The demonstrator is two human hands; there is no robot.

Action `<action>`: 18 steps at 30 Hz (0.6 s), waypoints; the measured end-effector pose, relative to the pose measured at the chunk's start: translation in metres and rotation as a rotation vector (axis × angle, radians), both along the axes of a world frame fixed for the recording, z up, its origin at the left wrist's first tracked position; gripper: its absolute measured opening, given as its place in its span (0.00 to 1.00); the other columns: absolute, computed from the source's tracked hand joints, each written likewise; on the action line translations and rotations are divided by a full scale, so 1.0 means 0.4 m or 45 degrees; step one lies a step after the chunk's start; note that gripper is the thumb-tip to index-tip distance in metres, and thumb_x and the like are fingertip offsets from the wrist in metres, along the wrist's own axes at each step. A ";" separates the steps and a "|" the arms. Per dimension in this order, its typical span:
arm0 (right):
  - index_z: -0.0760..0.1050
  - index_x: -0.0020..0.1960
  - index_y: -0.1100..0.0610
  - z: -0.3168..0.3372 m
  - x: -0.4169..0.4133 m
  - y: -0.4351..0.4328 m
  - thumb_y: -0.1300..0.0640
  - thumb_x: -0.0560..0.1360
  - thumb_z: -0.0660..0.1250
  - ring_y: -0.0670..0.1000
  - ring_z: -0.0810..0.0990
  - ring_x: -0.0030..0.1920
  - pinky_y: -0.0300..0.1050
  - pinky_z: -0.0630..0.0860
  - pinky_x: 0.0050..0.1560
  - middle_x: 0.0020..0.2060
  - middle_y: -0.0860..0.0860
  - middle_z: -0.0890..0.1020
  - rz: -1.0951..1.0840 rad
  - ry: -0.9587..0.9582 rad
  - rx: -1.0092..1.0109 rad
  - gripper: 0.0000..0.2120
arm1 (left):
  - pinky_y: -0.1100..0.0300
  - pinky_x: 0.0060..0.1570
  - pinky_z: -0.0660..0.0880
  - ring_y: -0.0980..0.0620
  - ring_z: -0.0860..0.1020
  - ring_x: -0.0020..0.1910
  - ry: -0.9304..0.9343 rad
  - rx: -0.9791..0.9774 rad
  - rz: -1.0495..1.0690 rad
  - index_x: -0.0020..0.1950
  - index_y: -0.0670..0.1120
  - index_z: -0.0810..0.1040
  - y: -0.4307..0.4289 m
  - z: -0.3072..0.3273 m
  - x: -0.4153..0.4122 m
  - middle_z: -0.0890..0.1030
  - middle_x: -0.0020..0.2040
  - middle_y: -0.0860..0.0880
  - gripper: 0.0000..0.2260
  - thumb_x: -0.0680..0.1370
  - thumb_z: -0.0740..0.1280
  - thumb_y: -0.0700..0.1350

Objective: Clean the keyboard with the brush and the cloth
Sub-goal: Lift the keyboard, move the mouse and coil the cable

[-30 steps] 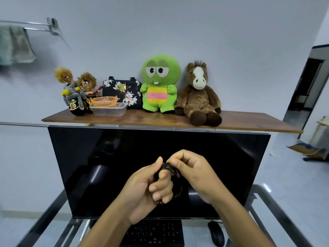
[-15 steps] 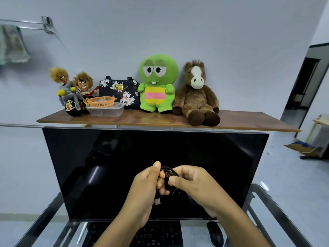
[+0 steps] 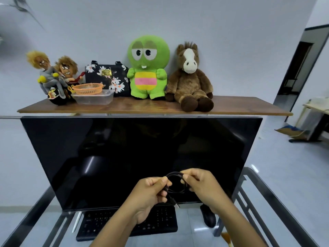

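Note:
A black keyboard (image 3: 99, 223) lies on the glass desk under the monitor, partly hidden by my left forearm. Both hands are raised in front of the screen, holding a coiled black cable (image 3: 175, 183). My left hand (image 3: 151, 193) grips the coil's left side, and a USB plug (image 3: 175, 204) dangles below it. My right hand (image 3: 201, 186) pinches the coil's right side. A thin white stick (image 3: 76, 222) lies left of the keyboard; I cannot tell whether it is the brush. No cloth shows on the desk.
A large dark monitor (image 3: 106, 157) stands behind the keyboard. A black mouse (image 3: 208, 218) sits to the keyboard's right. Above, a wooden shelf (image 3: 240, 107) carries plush toys, a floral bag, an orange basket (image 3: 88, 88) and a clear tub. The glass desk has metal rails (image 3: 263, 202).
Both hands have dropped lower and moved right in front of the screen with the cable coil; the coil now hangs open between them. My view has tilted down, showing more keyboard.

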State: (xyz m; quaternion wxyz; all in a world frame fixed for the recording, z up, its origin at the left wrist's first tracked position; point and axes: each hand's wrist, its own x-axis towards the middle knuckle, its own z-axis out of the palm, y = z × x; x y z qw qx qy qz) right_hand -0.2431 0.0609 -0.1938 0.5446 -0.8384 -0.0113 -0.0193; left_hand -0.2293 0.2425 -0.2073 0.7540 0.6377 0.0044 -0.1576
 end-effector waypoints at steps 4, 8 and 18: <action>0.81 0.47 0.50 -0.099 -0.012 -0.039 0.58 0.80 0.62 0.40 0.79 0.36 0.36 0.77 0.41 0.36 0.45 0.83 -0.064 -0.001 -0.289 0.10 | 0.62 0.30 0.75 0.54 0.73 0.30 0.210 -0.074 0.090 0.46 0.35 0.82 -0.074 -0.110 0.005 0.76 0.32 0.46 0.10 0.79 0.66 0.41; 0.82 0.47 0.55 -0.195 -0.025 -0.098 0.56 0.81 0.58 0.40 0.71 0.30 0.32 0.69 0.33 0.29 0.44 0.77 -0.167 0.214 0.019 0.13 | 0.63 0.29 0.75 0.54 0.72 0.29 0.394 -0.130 0.132 0.46 0.34 0.80 -0.160 -0.214 0.015 0.78 0.32 0.47 0.09 0.79 0.65 0.40; 0.79 0.46 0.59 -0.452 0.009 -0.185 0.56 0.78 0.64 0.45 0.76 0.32 0.39 0.73 0.36 0.33 0.49 0.77 -0.354 0.609 0.124 0.08 | 0.60 0.27 0.77 0.49 0.73 0.29 0.693 0.154 0.124 0.45 0.32 0.80 -0.289 -0.462 0.085 0.74 0.30 0.44 0.10 0.80 0.65 0.40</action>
